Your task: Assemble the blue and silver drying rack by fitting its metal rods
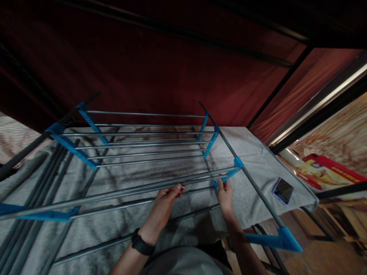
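Note:
A partly assembled rack of grey metal tubes (149, 133) and blue plastic brackets lies across the bed. My left hand (162, 208), with a black watch on its wrist, is closed in a pinch in front of the near tubes. A small pale tip shows at its fingers, too small to name. Farther right, my right hand (225, 194) is closed on the lower end of a blue plastic bracket (231, 175). That bracket joins the near tubes to the slanting right-hand pole (256, 187). Its fingertips are partly hidden behind the bracket.
Several loose tubes (43, 179) lie on the grey blanket (241, 141) at left. A phone (283, 190) rests on the blanket at right. Another blue bracket (275, 240) sticks out at lower right. Beyond the bed's edge is a red and yellow package (329, 172). Dark red fabric hangs behind.

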### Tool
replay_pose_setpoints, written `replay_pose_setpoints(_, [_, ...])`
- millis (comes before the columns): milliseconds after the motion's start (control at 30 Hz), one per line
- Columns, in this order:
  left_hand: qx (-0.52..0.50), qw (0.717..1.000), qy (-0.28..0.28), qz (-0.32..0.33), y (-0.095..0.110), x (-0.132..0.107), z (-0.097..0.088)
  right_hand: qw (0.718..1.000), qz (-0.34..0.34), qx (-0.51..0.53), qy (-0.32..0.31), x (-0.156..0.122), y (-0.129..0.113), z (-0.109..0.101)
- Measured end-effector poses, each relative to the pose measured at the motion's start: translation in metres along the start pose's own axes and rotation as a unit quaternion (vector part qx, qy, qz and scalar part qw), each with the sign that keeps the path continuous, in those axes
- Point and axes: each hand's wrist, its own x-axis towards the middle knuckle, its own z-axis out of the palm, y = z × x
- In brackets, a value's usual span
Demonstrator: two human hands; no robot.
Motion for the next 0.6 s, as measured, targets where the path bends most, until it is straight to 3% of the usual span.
replay_pose_setpoints(367, [-0.008, 1.000, -0.009, 0.002, -0.004, -0.004, 0.001, 1.000, 0.010, 0.003, -0.017, -0.001, 0.008, -0.002])
replay_pose_setpoints(533, [-0.012, 1.000, -0.021, -0.010, -0.009, -0.022, -0.012, 0.999, 0.017, -0.011, 0.044, -0.029, 0.016, -0.024])
replay_pose_setpoints(600, [0.011, 1.000, -0.020, -0.013, -0.007, -0.032, -0.020, 1.000, 0.001, -0.001, 0.019, -0.049, 0.017, -0.033])
